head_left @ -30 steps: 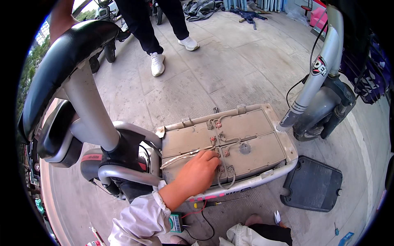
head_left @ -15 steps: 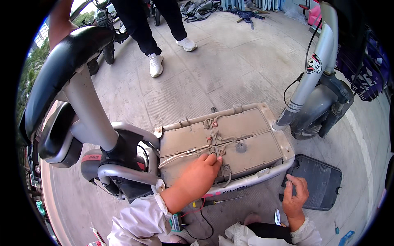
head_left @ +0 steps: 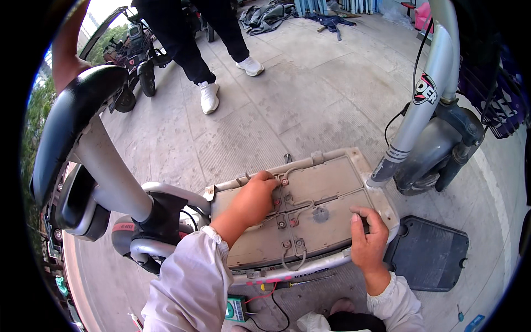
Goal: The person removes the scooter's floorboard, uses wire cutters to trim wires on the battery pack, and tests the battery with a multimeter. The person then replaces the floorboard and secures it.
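Several dusty batteries (head_left: 337,178) lie side by side in the floor tray (head_left: 394,217) of a silver electric scooter, joined by short wires. My left hand (head_left: 249,202) reaches across the far left battery. Its fingers are bent together at a wire terminal near the middle seam, and the fingertips are partly hidden. Red terminals (head_left: 293,222) show closer to me. My right hand (head_left: 369,240) hovers at the tray's near right corner, thumb and forefinger drawn together. Whether something small is between them cannot be made out.
A black panel (head_left: 431,253) lies right of the scooter. Near me are a screwdriver (head_left: 275,286) and a small green meter (head_left: 236,308) with red and black leads. The seat (head_left: 77,127) rises at left, the front column (head_left: 412,110) at right. A person in white shoes (head_left: 208,98) stands beyond.
My left hand has moved away from me, from the near middle terminals to the far ones. My right hand has risen from beside the tray to its right corner. The view has shifted slightly.
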`<control>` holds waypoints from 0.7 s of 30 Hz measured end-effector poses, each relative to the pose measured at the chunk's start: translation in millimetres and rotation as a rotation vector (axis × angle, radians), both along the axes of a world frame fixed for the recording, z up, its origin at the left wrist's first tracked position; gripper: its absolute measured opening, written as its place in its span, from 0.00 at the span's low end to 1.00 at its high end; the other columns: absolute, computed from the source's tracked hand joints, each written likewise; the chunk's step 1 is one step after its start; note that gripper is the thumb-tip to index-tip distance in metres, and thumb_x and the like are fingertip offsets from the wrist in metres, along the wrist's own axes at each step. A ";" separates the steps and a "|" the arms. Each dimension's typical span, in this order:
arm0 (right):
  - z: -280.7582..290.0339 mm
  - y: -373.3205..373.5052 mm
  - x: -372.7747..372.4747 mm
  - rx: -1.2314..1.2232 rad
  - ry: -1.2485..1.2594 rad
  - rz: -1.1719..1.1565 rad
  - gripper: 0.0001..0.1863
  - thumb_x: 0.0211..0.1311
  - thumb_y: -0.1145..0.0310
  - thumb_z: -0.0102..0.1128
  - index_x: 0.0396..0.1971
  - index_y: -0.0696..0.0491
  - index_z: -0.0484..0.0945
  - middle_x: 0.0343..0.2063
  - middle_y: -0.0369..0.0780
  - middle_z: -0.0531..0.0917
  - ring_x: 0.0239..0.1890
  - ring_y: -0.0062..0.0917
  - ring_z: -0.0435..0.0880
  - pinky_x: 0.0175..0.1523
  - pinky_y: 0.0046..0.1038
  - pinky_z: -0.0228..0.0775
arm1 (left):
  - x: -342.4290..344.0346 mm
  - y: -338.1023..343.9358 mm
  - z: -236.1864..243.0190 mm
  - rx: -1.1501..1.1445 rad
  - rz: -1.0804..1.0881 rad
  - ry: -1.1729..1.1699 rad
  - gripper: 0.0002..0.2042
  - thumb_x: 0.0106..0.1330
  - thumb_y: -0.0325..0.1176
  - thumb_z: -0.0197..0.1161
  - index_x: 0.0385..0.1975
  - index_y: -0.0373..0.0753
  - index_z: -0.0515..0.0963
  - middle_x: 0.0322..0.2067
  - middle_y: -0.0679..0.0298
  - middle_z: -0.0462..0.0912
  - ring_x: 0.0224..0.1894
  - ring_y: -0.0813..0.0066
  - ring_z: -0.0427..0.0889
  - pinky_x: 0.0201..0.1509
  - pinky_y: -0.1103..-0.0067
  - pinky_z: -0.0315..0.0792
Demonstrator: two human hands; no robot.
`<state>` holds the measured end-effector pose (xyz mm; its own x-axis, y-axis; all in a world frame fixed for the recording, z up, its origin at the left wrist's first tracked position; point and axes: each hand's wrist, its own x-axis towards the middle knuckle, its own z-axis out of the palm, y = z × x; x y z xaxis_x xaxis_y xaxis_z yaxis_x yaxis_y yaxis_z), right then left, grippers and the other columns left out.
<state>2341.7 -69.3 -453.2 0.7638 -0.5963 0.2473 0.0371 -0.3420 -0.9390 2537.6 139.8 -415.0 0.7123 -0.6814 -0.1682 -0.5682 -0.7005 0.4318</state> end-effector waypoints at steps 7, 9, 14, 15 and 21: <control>6.7 -2.4 1.7 -0.068 -0.018 0.012 0.08 0.62 0.77 0.61 0.40 0.59 0.83 0.32 0.43 0.84 0.33 0.30 0.82 0.40 0.29 0.74 | -29.3 9.4 5.4 -0.019 -0.080 -0.068 0.23 0.61 0.19 0.58 0.58 0.40 0.77 0.51 0.53 0.78 0.50 0.50 0.82 0.53 0.64 0.78; 7.9 -3.0 1.7 -0.081 -0.011 0.025 0.08 0.61 0.77 0.61 0.40 0.59 0.83 0.31 0.43 0.83 0.32 0.30 0.81 0.39 0.29 0.74 | -27.7 8.3 15.9 -0.002 -0.073 0.012 0.23 0.63 0.21 0.58 0.59 0.41 0.75 0.50 0.53 0.79 0.49 0.50 0.82 0.51 0.63 0.78; 8.0 -4.8 2.5 -0.140 -0.015 0.070 0.08 0.60 0.78 0.61 0.39 0.59 0.83 0.29 0.43 0.82 0.29 0.32 0.80 0.36 0.31 0.72 | -11.1 14.7 1.9 -0.148 -0.037 0.038 0.18 0.65 0.26 0.66 0.56 0.39 0.76 0.42 0.55 0.84 0.44 0.55 0.85 0.48 0.68 0.79; 7.8 -5.8 3.4 -0.146 -0.020 0.070 0.08 0.60 0.77 0.61 0.39 0.59 0.82 0.28 0.43 0.82 0.29 0.32 0.79 0.36 0.31 0.71 | -4.5 11.9 -1.7 -0.193 -0.008 0.058 0.17 0.65 0.28 0.67 0.54 0.40 0.77 0.40 0.56 0.85 0.42 0.56 0.85 0.47 0.69 0.79; 8.3 -9.2 4.8 -0.186 -0.022 0.083 0.08 0.58 0.76 0.62 0.38 0.58 0.82 0.27 0.43 0.82 0.28 0.35 0.79 0.36 0.34 0.70 | 2.3 -0.6 -2.8 -0.170 -0.036 0.000 0.15 0.65 0.26 0.66 0.51 0.44 0.79 0.41 0.56 0.83 0.40 0.54 0.84 0.43 0.68 0.78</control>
<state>2346.5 -78.5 -444.9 0.8015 -0.4742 0.3642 0.0916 -0.5045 -0.8585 2539.8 139.2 -417.8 0.6872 -0.7249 -0.0481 -0.5915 -0.5968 0.5422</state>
